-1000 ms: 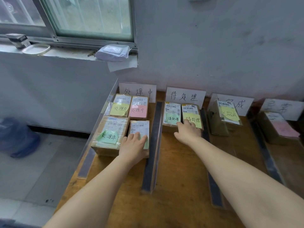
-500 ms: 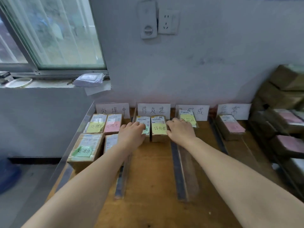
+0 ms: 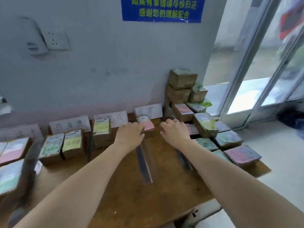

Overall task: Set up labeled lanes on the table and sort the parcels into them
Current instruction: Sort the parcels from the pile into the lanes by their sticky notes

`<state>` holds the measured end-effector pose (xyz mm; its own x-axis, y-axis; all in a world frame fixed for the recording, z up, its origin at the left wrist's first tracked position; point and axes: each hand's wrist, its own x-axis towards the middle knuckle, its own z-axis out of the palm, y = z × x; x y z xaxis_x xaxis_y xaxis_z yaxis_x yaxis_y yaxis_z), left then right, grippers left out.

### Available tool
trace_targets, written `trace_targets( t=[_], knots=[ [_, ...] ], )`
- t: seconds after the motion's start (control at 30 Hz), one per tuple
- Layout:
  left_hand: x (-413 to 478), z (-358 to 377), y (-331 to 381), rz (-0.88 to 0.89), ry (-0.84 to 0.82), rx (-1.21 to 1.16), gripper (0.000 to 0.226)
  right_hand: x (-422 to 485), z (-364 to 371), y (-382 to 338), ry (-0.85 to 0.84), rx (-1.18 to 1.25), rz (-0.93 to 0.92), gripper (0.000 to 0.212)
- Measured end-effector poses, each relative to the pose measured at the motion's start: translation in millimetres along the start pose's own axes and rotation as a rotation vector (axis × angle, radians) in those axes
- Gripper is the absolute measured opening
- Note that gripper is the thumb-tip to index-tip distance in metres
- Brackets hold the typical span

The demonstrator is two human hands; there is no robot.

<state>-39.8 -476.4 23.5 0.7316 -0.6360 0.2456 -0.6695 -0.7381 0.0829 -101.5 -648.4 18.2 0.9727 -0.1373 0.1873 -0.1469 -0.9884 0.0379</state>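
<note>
Four white lane cards stand along the wall; the rightmost card (image 3: 148, 111) has one parcel with a pink note (image 3: 148, 125) in front of it. My left hand (image 3: 130, 135) touches that parcel's left side with loosely curled fingers. My right hand (image 3: 176, 134) hovers just right of it, apart from it and holding nothing. The third lane holds a yellow-noted parcel (image 3: 101, 129). Two parcels (image 3: 51, 147) (image 3: 73, 142) sit in the second lane. More parcels (image 3: 13, 148) fill the left lane. Dark divider strips (image 3: 144, 162) (image 3: 183, 159) separate the lanes.
A pile of unsorted brown parcels (image 3: 205, 124) with coloured notes is stacked at the right end of the wooden table (image 3: 131, 195), reaching its right edge. A glass door (image 3: 256, 63) and floor lie beyond. A wall socket (image 3: 56, 38) and a blue notice (image 3: 162, 9) hang above.
My view and both hands have swung right, from the second lane's parcels to the rightmost lane. The unsorted pile and the glass door have come into view.
</note>
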Motion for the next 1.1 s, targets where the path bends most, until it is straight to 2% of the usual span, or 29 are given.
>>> trace_targets(
  t=[0.23,0.43,0.73,0.97,1.1],
  knots=[
    [69.2,33.3,101.1,0.202,-0.008,-0.068,0.023,-33.4,12.7,122.7,-0.050,0.039,0.228,0.033],
    [144.4,69.0,152.0,0.310,-0.016,-0.138,0.024,-21.9,15.0,206.5,-0.133,0.039,0.385,0.036],
    [221.9,113.8,174.3,0.271,-0.105,-0.195,0.021,19.3,50.4,280.5,-0.187,0.162,0.508,0.039],
    [244.2,133.9,172.0,0.175,-0.142,-0.174,0.020,74.6,96.4,295.2,-0.360,0.269,0.410,0.050],
    [249.4,141.2,174.8,0.058,-0.183,-0.136,0.018,100.4,114.4,300.5,-0.445,0.321,0.337,0.059]
  ],
)
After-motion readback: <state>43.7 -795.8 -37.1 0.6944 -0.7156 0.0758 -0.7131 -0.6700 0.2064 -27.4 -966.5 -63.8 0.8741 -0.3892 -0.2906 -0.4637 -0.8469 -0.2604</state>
